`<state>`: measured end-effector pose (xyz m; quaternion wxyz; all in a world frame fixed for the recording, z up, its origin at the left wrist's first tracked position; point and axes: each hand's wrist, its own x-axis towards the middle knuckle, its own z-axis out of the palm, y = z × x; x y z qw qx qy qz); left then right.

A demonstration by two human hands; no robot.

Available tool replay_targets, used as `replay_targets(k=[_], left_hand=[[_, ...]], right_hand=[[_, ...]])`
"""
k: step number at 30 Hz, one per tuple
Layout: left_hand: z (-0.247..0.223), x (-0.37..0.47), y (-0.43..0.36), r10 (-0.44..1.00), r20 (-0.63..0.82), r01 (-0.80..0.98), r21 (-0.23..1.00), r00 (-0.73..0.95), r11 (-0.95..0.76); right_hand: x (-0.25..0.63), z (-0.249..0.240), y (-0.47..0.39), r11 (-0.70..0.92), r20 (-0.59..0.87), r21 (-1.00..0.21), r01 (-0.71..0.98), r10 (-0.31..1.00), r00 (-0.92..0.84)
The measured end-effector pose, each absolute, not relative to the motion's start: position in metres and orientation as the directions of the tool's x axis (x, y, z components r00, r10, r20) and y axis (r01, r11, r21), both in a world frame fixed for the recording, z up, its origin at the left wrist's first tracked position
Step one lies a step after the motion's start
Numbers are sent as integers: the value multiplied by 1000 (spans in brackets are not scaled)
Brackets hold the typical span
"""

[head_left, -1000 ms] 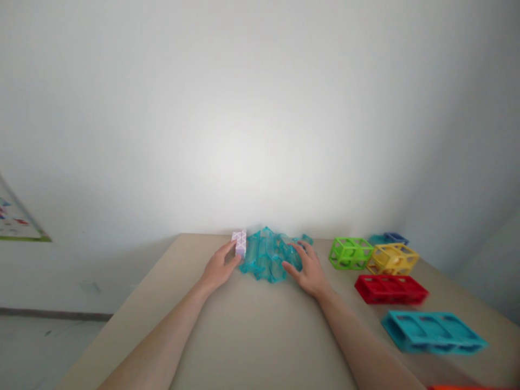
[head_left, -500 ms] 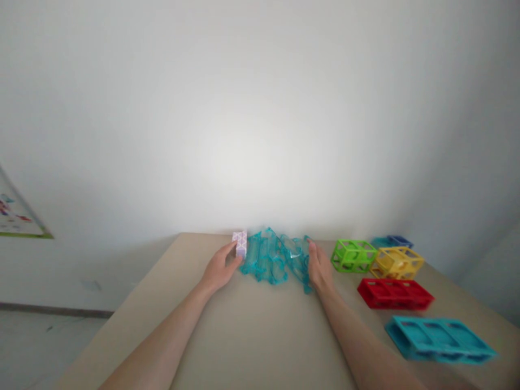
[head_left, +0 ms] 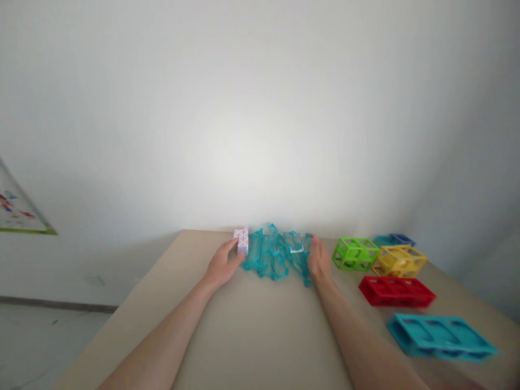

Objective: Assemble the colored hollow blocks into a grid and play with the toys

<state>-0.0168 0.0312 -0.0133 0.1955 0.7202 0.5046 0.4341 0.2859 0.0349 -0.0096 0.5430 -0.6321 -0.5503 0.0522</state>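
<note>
At the far side of the table, my left hand (head_left: pixel 222 265) has its thumb and fingers about a small white-and-purple box (head_left: pixel 241 239) with a triangle pattern. Right of that box lies a heap of see-through teal plastic pieces (head_left: pixel 268 255), some with rounded openings. My right hand (head_left: pixel 320 260) stands on edge against the heap's right end, fingers stretched out and partly hidden. The two hands flank the heap from either side.
On the right of the table (head_left: pixel 260 336) are a green frame block (head_left: pixel 355 254), a yellow one (head_left: pixel 400 261), a red three-opening block (head_left: pixel 397 291) and a teal one (head_left: pixel 442 336). A blue piece (head_left: pixel 403 239) sits behind. The wall (head_left: pixel 252 135) rises beyond the table's back edge.
The right end of the teal heap has shifted slightly, with its pieces lying a little differently beside my right hand. My left hand keeps the box; the camera view has moved slightly.
</note>
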Motion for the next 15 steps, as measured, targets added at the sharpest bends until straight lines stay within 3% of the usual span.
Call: replay_targets(k=[8,12,15], left_hand=[[-22,-22,39,914,405,484,801,-3,-353],[-19,-23,36,929,363,435,850,-72,-298],[-14,-23,32,934,340,414,870,-108,-268]], right_hand=[[253,22,-52,272,691,-533,801,687,227],[264,40,-138,229,640,-197,953,767,-52],[307,35,-191,61,594,-24,998,804,-35]])
